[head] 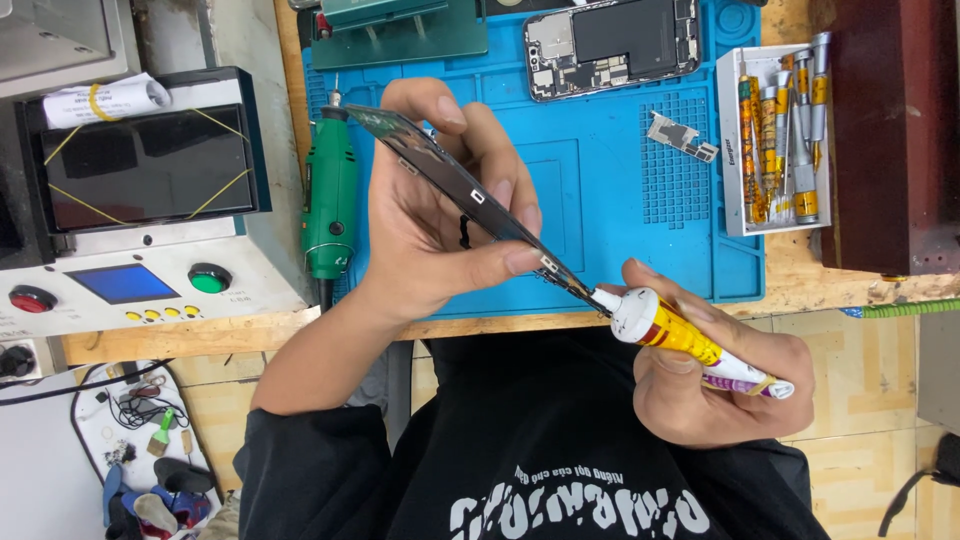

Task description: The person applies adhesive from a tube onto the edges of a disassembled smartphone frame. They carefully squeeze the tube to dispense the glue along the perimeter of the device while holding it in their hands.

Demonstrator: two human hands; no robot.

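Two hands work above a blue repair mat (pixel 600 200): the left hand (pixel 430 220) pinches a phone screen panel (pixel 450 180) edge-on, while the right hand (pixel 700 375) clamps a yellow-and-white adhesive tube (pixel 690 340), its nozzle touching the panel's lower corner.

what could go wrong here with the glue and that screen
1. The glue tube nozzle touches the phone screen edge, so a hard squeeze by the right hand might flood it.
2. The left hand holds the screen edge-on by the fingertips; it could slip onto the blue mat.
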